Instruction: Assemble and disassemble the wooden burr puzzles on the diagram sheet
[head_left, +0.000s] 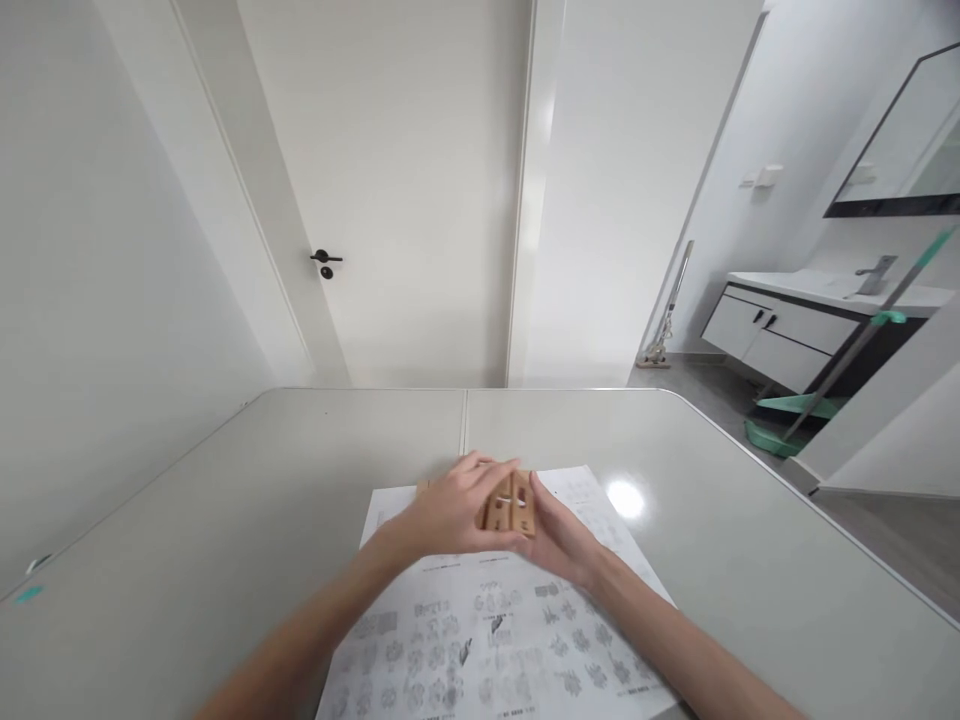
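Over the printed paper (pixel 487 620) on the pale table (pixel 247 500), the left hand (pixel 448 510) arches across a brown wooden piece (pixel 523 510), its fingers and thumb grasping opposite edges, while the right hand (pixel 561 535) has its fingers clasped around the piece's right end.

The block (pixel 523 512) looks like smooth wood, the paper (pixel 517 610) matt, and the tabletop (pixel 750 570) smooth and glossy.
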